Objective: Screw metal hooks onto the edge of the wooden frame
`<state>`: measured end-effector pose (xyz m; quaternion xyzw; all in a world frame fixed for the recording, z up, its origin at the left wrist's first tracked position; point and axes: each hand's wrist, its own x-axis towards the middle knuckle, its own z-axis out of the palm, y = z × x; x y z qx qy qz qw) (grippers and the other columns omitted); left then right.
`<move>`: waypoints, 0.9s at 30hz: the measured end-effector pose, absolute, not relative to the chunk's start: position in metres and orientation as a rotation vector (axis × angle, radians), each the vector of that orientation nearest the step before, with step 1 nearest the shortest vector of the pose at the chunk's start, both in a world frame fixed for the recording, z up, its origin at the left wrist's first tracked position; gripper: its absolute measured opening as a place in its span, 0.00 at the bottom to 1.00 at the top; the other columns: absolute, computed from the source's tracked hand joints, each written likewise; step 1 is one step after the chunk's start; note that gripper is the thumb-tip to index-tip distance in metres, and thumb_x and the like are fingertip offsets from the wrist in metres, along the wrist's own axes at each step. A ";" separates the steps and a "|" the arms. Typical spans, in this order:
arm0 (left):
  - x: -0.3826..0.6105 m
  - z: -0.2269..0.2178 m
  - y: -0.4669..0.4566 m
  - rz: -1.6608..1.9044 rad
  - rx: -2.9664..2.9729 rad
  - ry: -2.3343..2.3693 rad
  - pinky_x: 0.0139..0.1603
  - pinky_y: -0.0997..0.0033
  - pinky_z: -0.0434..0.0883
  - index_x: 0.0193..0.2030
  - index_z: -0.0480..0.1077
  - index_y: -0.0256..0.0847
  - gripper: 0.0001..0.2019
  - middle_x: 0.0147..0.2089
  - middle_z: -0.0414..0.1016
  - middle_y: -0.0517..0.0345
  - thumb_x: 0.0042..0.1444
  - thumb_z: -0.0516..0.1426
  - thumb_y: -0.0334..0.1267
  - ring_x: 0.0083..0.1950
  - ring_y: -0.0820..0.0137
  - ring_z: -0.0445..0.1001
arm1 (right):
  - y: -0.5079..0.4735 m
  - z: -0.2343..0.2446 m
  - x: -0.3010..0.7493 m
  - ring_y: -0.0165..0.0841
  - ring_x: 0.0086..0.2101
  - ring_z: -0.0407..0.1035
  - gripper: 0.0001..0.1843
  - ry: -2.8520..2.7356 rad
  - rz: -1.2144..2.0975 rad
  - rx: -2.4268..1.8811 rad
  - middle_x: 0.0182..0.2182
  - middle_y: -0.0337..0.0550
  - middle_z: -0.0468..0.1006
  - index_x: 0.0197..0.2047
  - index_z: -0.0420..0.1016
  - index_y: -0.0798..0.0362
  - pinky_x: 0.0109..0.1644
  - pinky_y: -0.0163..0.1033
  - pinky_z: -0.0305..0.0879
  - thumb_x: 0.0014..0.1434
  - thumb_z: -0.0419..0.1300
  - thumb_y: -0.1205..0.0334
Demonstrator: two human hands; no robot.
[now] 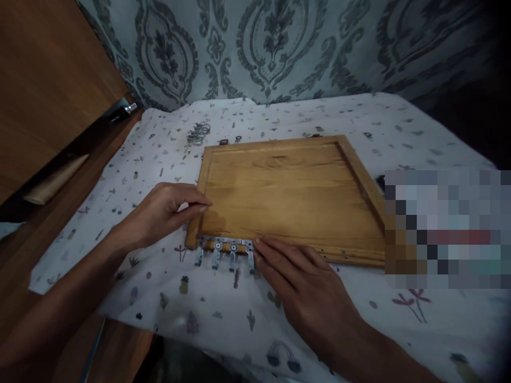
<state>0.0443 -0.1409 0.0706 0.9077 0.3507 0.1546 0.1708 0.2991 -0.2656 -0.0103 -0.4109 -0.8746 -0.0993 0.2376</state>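
Note:
A framed wooden panel (pixel 275 191) lies flat on the patterned cloth, its honey-brown face up. Along its near edge, toward the left, sits a metal hook rail (pixel 225 246) with several silver hooks pointing toward me. My right hand (pixel 307 276) lies stretched over the near edge of the frame, fingertips touching the rail's right end. Over the panel's left side, my left hand (pixel 171 210) has thumb and forefinger brought together in a pinch; anything between the tips is too small to make out.
A small heap of metal hooks or similar hardware (pixel 198 133) lies on the white printed cloth (pixel 159 154) behind the panel's left corner. A blurred-out pixelated patch covers the right side. Patterned curtain (pixel 271 48) hangs behind; a wooden cabinet (pixel 56 80) stands at left.

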 end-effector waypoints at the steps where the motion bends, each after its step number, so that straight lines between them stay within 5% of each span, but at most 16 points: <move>1: 0.043 0.069 -0.141 0.450 2.551 1.014 0.35 0.80 0.69 0.42 0.77 0.39 0.10 0.36 0.79 0.59 0.65 0.55 0.38 0.35 0.77 0.76 | -0.266 -0.010 0.299 0.40 0.52 0.71 0.21 -2.398 -0.270 -1.127 0.51 0.49 0.81 0.49 0.80 0.58 0.50 0.47 0.67 0.61 0.50 0.79; 27: 0.044 0.053 -0.147 0.479 2.617 1.029 0.33 0.82 0.67 0.43 0.76 0.40 0.09 0.36 0.78 0.60 0.66 0.55 0.37 0.33 0.79 0.73 | -0.270 -0.006 0.291 0.38 0.49 0.73 0.21 -2.343 -0.274 -1.201 0.48 0.46 0.83 0.46 0.80 0.57 0.57 0.48 0.65 0.60 0.50 0.79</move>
